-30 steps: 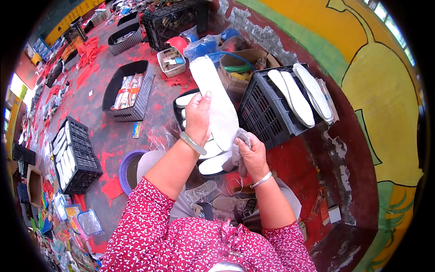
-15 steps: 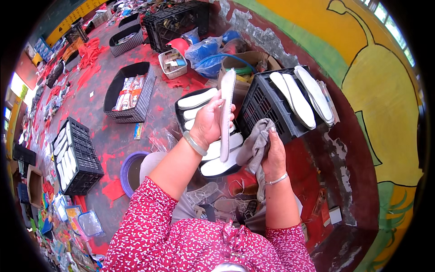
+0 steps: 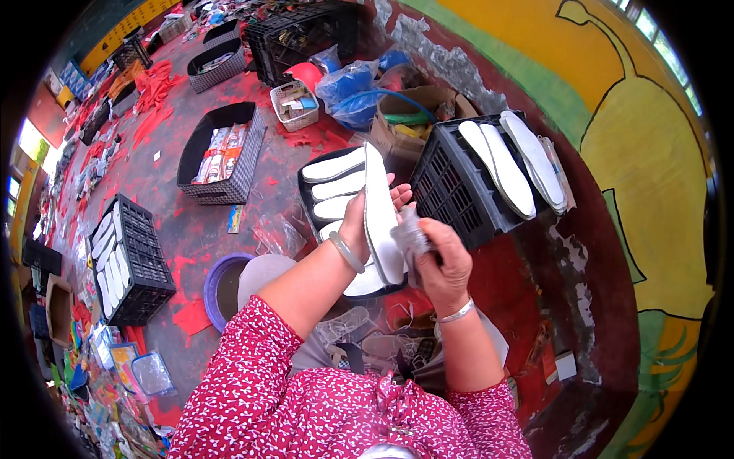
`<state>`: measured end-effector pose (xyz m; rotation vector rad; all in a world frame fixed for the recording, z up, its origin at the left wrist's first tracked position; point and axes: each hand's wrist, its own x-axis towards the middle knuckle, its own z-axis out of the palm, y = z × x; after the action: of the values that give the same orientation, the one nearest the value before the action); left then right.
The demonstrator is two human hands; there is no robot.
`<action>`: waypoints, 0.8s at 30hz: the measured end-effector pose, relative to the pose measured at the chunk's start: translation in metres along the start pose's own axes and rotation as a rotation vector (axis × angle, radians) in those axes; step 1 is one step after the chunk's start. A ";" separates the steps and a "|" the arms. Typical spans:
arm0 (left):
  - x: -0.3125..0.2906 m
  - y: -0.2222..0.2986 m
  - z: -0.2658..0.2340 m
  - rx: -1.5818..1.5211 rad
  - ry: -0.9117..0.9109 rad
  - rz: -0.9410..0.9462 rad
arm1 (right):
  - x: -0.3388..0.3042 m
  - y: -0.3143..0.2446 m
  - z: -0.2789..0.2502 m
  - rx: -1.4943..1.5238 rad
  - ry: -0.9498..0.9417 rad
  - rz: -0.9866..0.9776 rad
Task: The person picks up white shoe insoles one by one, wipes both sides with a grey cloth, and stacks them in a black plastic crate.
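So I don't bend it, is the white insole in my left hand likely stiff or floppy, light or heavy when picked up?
The white insole is probably light for its size, being thin. It seems fairly stiff, as its upper end extends past your left hand without drooping. Rolling looks unlikely given its flat shape.

Blurred grey cloth (image 3: 413, 240), left hand (image 3: 353, 223) partly hidden behind a white insole (image 3: 380, 210), patterned shirt (image 3: 336, 409) cut off below
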<state>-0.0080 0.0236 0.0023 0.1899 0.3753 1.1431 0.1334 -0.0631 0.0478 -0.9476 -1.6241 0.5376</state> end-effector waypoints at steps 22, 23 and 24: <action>-0.028 -0.032 0.031 -0.084 -0.295 -0.316 | -0.003 0.000 0.014 -0.687 0.065 -0.323; -0.030 -0.034 0.031 -0.045 -0.294 -0.340 | 0.002 0.006 0.011 -0.701 0.118 -0.294; -0.021 -0.039 0.015 -0.097 -0.256 -0.442 | 0.005 0.010 0.006 -0.740 0.127 -0.256</action>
<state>0.0231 -0.0105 0.0074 0.1553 0.1232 0.6877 0.1305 -0.0523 0.0411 -1.2417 -1.8192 -0.3291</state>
